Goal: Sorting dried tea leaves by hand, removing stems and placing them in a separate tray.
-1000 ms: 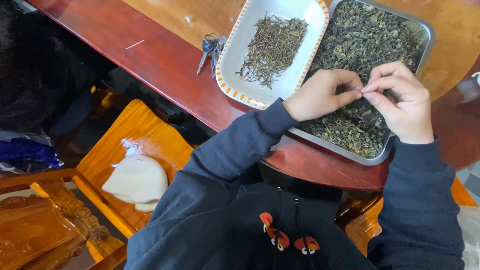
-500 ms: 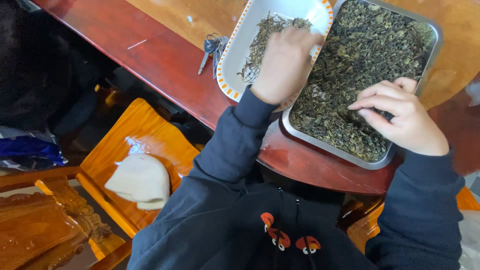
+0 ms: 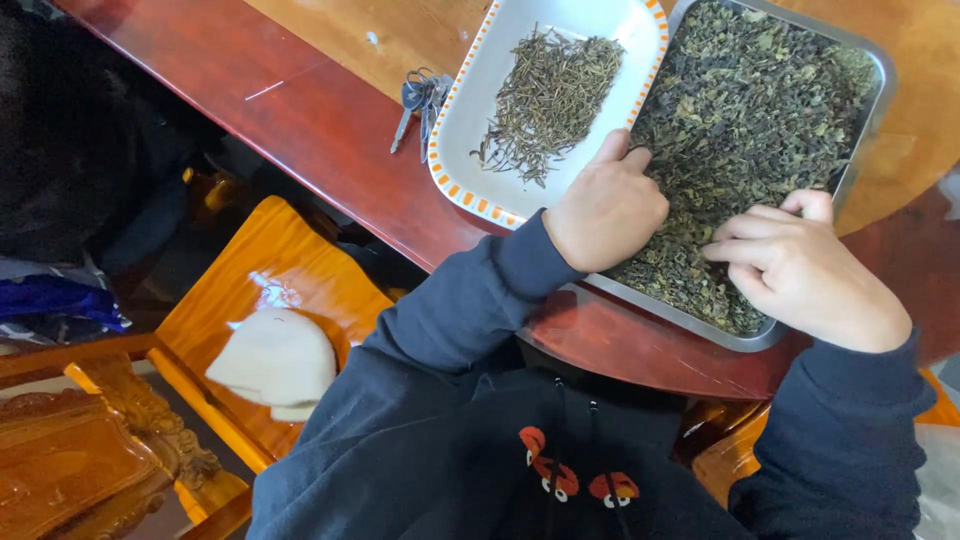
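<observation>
A metal tray (image 3: 880, 80) full of dried green leaves (image 3: 760, 110) lies on the red-brown table. To its left lies a white dish with an orange dashed rim (image 3: 450, 170), holding a small heap of thin dried stems (image 3: 550, 100). My left hand (image 3: 605, 210) rests over the tray's left edge, fingers curled into the leaves. My right hand (image 3: 800, 270) lies on the leaves near the tray's front corner, fingertips pressed together in them. Whether either hand pinches something is hidden.
A bunch of keys (image 3: 420, 100) lies left of the dish on the wooden table (image 3: 300, 130). Below the table's edge stands an orange wooden chair (image 3: 270, 260) with a white cloth lump (image 3: 275, 360) on its seat. A carved wooden piece (image 3: 80, 450) is at lower left.
My left hand went from the leaves to the white dish and has come back to the tray's left edge. My right hand stayed in the leaves, shifting slightly.
</observation>
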